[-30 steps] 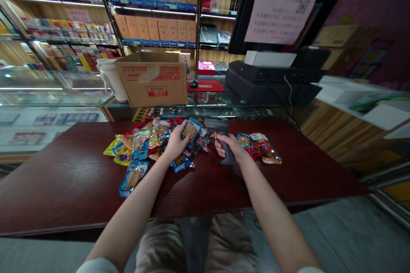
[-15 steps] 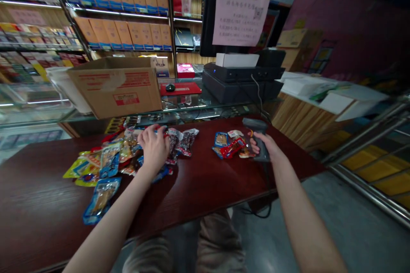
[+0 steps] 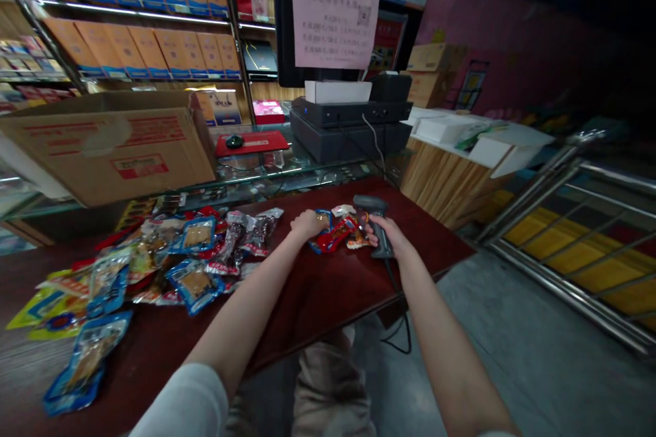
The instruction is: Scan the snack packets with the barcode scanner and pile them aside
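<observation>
My right hand (image 3: 385, 232) is wrapped around the grip of a dark grey barcode scanner (image 3: 370, 204), its head above the small group of snack packets. My left hand (image 3: 306, 224) is closed at the left side of that group, its fingertips on a blue-edged snack packet (image 3: 324, 216); the grip is partly hidden. Just below lies a red snack packet (image 3: 328, 240), and a white one (image 3: 342, 210) lies behind it. To the left spreads a large heap of packets, with a blue-edged packet (image 3: 196, 285) and dark clear-wrapped packets (image 3: 229, 242) in it.
The dark red table (image 3: 292, 314) carries both groups. Behind it stand a cardboard box (image 3: 117, 150), a mouse (image 3: 234, 141) on a red mat, and a monitor with a pink paper sign (image 3: 333, 20). A scanner cable hangs over the table's edge. A metal railing (image 3: 564, 266) stands at right.
My left hand has moved right, from the large heap to the small group of packets. The view has turned right; my right hand still holds the scanner by the small group.
</observation>
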A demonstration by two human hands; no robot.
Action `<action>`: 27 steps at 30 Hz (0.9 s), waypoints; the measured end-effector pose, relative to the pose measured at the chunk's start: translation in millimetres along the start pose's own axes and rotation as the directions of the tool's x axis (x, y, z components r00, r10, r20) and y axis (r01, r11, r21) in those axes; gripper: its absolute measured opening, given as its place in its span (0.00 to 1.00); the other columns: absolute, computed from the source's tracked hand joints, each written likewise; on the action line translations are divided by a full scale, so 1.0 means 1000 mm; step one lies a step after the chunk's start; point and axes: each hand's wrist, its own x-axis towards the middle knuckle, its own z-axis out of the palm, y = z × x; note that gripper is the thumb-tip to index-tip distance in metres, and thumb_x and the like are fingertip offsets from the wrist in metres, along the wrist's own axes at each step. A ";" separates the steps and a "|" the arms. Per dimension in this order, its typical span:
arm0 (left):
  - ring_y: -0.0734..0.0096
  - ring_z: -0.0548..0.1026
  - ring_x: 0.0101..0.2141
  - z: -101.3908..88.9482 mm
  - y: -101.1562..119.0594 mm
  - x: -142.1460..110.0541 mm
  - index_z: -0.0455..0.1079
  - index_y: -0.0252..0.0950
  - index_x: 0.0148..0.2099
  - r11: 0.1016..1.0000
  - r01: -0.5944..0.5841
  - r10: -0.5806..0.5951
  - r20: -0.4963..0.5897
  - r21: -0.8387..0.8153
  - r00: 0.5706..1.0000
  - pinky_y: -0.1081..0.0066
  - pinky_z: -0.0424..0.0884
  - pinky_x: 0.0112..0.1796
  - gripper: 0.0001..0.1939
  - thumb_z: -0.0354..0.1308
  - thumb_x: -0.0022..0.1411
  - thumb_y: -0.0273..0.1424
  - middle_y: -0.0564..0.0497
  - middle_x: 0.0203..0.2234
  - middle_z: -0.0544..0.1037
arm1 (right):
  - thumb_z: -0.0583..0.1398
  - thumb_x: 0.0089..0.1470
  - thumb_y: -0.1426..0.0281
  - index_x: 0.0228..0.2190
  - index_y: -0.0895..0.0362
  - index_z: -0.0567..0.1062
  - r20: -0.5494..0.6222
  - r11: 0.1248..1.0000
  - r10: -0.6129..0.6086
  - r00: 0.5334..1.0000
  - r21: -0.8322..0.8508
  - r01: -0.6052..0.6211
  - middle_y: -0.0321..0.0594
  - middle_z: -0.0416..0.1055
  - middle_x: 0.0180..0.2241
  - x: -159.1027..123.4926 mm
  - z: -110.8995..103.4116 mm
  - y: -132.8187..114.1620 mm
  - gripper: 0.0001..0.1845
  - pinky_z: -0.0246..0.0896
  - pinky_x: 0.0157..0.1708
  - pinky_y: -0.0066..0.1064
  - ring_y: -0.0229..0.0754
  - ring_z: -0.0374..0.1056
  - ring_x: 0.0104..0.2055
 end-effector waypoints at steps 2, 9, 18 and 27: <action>0.37 0.71 0.54 0.006 -0.004 0.003 0.66 0.32 0.48 1.000 -0.016 0.016 -0.030 -0.017 0.999 0.48 0.62 0.53 0.28 0.65 0.51 0.44 0.26 0.50 0.74 | 0.68 0.41 0.59 0.33 0.58 0.70 0.000 1.000 0.003 1.000 0.008 -0.003 0.28 0.64 0.17 -0.001 0.000 0.000 0.21 0.50 0.13 0.23 0.29 0.54 0.14; 0.59 0.78 0.41 0.014 -0.029 0.011 0.56 0.38 0.49 0.819 -0.202 0.108 -0.202 -0.537 0.973 0.60 0.71 0.45 0.28 0.66 0.49 0.27 0.44 0.40 0.77 | 0.68 0.42 0.59 0.34 0.59 0.70 0.020 0.999 0.007 1.000 0.031 -0.007 0.28 0.63 0.17 -0.003 0.002 0.002 0.21 0.50 0.12 0.22 0.29 0.54 0.14; 0.63 0.78 0.40 -0.033 -0.065 -0.020 0.55 0.39 0.55 0.483 -0.455 0.292 -0.352 -0.748 0.889 0.58 0.76 0.41 0.26 0.58 0.55 0.29 0.44 0.48 0.73 | 0.66 0.46 0.59 0.36 0.58 0.69 0.204 0.998 0.008 0.979 0.056 -0.020 0.28 0.63 0.18 -0.001 0.059 0.006 0.19 0.47 0.12 0.23 0.29 0.52 0.14; 0.68 0.78 0.36 -0.112 -0.145 -0.056 0.55 0.39 0.54 0.514 -0.497 0.063 -0.547 -0.699 0.835 0.64 0.76 0.37 0.21 0.51 0.58 0.29 0.48 0.42 0.75 | 0.66 0.46 0.59 0.38 0.59 0.69 0.428 0.989 0.139 0.893 -0.104 -0.104 0.28 0.63 0.18 0.016 0.179 0.023 0.22 0.49 0.12 0.23 0.30 0.55 0.14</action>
